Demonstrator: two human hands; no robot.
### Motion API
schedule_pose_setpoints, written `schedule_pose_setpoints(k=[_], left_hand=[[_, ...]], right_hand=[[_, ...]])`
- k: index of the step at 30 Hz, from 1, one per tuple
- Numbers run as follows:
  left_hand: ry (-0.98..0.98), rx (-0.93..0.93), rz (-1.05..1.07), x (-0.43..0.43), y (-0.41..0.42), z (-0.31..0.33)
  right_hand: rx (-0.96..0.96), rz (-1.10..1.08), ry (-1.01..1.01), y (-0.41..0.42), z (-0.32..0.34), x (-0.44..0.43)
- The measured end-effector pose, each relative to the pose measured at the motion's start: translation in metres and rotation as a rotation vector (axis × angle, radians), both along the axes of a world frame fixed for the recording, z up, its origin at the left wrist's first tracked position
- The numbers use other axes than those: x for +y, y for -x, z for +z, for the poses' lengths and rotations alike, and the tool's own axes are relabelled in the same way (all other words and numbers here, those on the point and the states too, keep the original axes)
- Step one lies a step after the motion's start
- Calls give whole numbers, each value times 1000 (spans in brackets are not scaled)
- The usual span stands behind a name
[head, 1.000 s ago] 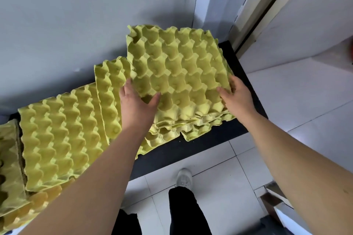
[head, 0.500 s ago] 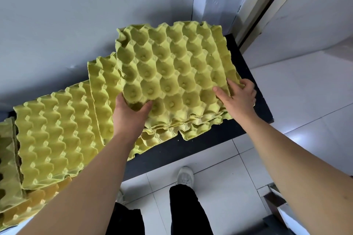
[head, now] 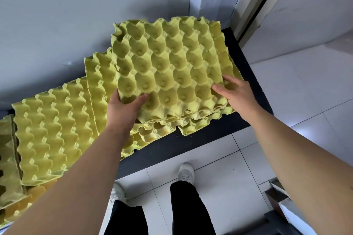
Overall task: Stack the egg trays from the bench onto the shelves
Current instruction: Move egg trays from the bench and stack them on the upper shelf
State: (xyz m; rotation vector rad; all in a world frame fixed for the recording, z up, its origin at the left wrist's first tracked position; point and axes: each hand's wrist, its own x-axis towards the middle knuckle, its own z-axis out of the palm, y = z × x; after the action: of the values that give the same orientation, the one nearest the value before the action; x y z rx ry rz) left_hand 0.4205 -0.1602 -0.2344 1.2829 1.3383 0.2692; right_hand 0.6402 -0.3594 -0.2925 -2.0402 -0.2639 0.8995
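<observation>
Now, a left hand (head: 122,108) and right hand (head: 238,97) grip the near corners of the top yellow-green moulded-pulp egg tray (head: 168,66), thumbs on top, apparently to peel it off the stack (head: 198,126) on the black bench (head: 210,139). Fingers underneath are hidden; neighbouring trays (head: 49,131) run off the lower left; no shelves show.

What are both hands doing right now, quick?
Left hand: closed, gripping the top egg tray by its near left corner.
Right hand: closed, holding the same tray's right edge.
</observation>
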Motion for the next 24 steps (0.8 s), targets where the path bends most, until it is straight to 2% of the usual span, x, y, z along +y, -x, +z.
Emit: schedule_pose_setpoints(k=[7,13,24], left_hand=[[-5,-97,14,3,-1,13],[-12,-143,10,2,6,42],[-100,-209,72,10,67,145]], right_hand=[[-35,-76,-53,3,3,3],[-132,-77,-55,5,41,12],[-294,52,-33,51,182,36]])
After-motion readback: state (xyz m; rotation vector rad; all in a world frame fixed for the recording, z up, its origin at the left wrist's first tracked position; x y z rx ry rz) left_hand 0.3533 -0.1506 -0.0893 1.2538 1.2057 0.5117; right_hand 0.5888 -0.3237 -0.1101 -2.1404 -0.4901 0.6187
